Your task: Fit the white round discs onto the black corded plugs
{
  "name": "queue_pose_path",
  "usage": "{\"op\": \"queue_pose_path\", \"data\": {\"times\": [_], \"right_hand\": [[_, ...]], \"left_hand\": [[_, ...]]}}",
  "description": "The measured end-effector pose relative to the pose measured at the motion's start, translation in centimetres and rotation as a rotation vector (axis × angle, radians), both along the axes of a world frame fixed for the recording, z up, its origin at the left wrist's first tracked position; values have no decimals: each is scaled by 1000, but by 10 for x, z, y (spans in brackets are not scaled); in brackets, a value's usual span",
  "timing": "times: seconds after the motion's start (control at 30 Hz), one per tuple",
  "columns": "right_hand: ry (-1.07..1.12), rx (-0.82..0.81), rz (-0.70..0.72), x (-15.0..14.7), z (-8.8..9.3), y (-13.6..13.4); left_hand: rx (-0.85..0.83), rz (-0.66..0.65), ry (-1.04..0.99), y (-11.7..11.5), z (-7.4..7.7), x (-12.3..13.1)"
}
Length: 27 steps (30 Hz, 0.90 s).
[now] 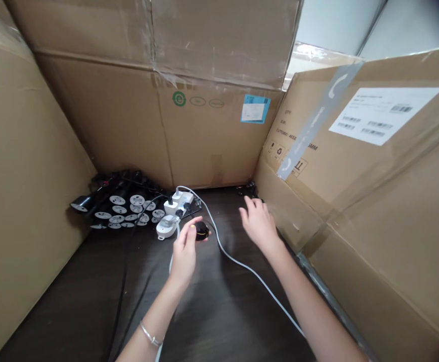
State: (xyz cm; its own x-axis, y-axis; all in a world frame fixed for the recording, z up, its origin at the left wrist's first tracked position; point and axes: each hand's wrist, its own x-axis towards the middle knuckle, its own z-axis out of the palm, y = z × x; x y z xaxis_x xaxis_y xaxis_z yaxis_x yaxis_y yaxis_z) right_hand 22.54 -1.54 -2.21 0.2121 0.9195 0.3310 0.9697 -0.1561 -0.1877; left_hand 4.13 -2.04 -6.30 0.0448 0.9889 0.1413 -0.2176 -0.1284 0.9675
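The left hand (pixel 184 254) is pinching a small black plug (pixel 201 231), its fingers (pixel 186 235) curled together and clamped on it. The view is poor here, so the plug may be some other small black fitting. The plug is sitting just beside a round white adapter (pixel 166 226) and near a white power strip (pixel 177 203) that is carrying several plugs. A bangle (pixel 150 334) is circling the left wrist.

The right hand (pixel 259 223) is hanging open beside a white cable (pixel 238 261), its fingers (pixel 251 207) slightly apart and holding nothing. It is nearest to a small clump of black cords (pixel 246 190) at the foot of the back box (pixel 102 120).

A heap of black plugs (pixel 123 211) with round white faces is lying left of the strip, on a dark table (pixel 72 301). A labelled box (pixel 355 151) is standing on the right, and another box (pixel 23 151) is walling the left.
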Motion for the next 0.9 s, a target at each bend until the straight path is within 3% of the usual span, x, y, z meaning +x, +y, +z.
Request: {"op": "queue_pose_path", "data": {"times": [0.03, 0.1, 0.2, 0.3, 0.47, 0.6, 0.77, 0.83, 0.9], "right_hand": [[-57, -153, -165, 12, -7, 10], [-53, -263, -290, 26, -26, 26], [-44, -322, -381, 30, -51, 35], [-42, -306, -384, 25, -61, 31], [0, -238, -265, 17, -57, 23], [91, -176, -179, 12, -54, 22], [276, -42, -77, 4, -30, 15], [466, 10, 55, -3, -16, 8], [1053, 157, 346, -12, -6, -1]], "left_hand": [[1, -27, -14, -1, 1, 1], [23, -52, 8, -4, 3, 2], [68, -43, 106, -8, 3, 3], [85, -20, 153, -9, 3, 3], [80, 3, 130, -8, 4, 1], [78, -76, 106, -10, 6, 0], [42, -147, 40, -9, 9, -1], [0, -173, -15, -8, 10, -2], [-46, -214, -74, -8, 11, -3]]}}
